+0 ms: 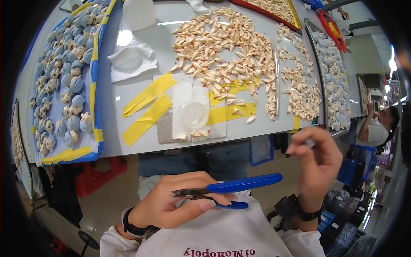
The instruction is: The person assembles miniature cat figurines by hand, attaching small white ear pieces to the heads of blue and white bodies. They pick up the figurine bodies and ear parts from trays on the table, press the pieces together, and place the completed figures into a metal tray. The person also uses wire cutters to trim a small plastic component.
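My left hand (pixel 167 203) is closed around a pair of side cutters with blue handles (pixel 244 183), held in front of my body below the table edge. The cutter jaws point left. Raised at the right, my right hand (pixel 319 160) has its fingers curled together, and a small greyish bit (pixel 310 142) shows between them, too blurred to name. Ahead on the table lies a wide pile of small cream pointed parts with red tips (pixel 227 47). A clear round dish (pixel 192 115) stands on white paper near the front edge.
At the left is a blue tray (pixel 96 143) of light-blue and cream figurine heads. Another tray (pixel 319 55) of such heads stands at the right. Yellow tape strips (pixel 147 120) and a white cloth (pixel 132 63) lie on the table. A person (pixel 381 124) sits at far right.
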Available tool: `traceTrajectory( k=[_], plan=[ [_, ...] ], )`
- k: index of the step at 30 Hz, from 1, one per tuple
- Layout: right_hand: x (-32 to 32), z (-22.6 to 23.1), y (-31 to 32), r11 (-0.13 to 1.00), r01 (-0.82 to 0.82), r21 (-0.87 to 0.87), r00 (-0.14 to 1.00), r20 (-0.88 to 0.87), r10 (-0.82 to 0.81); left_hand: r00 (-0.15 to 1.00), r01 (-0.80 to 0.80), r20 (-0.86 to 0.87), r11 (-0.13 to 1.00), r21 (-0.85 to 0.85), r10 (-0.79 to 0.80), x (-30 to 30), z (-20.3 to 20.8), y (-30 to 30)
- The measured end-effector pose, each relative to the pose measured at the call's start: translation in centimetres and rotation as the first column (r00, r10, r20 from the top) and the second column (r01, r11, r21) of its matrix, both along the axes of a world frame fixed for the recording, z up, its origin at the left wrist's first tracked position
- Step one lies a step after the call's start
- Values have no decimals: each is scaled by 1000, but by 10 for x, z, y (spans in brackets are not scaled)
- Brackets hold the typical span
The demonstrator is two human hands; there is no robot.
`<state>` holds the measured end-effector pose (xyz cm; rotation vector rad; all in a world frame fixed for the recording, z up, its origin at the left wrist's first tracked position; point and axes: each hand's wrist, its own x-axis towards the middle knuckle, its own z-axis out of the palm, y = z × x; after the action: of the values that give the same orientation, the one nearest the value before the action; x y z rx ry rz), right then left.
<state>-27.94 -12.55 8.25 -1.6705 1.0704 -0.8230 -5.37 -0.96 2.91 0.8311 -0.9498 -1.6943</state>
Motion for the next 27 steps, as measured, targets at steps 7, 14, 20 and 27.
traceTrajectory(
  k=[7,14,20,27],
  plan=[
    [-46,23,-56,965,170,-201,984,-9,-175,998,-31,53,999,-16,32,0,-3,-2],
    [-170,82,-247,864,200,-463,856,-347,-384,982,-36,188,997,67,23,-18,20,-13],
    [-205,52,-386,835,340,-433,699,-477,-532,965,28,255,986,166,-70,-26,42,-35],
    [-194,26,-470,725,203,-658,491,-572,-657,953,-18,298,972,235,-54,-41,58,-64]
  ],
)
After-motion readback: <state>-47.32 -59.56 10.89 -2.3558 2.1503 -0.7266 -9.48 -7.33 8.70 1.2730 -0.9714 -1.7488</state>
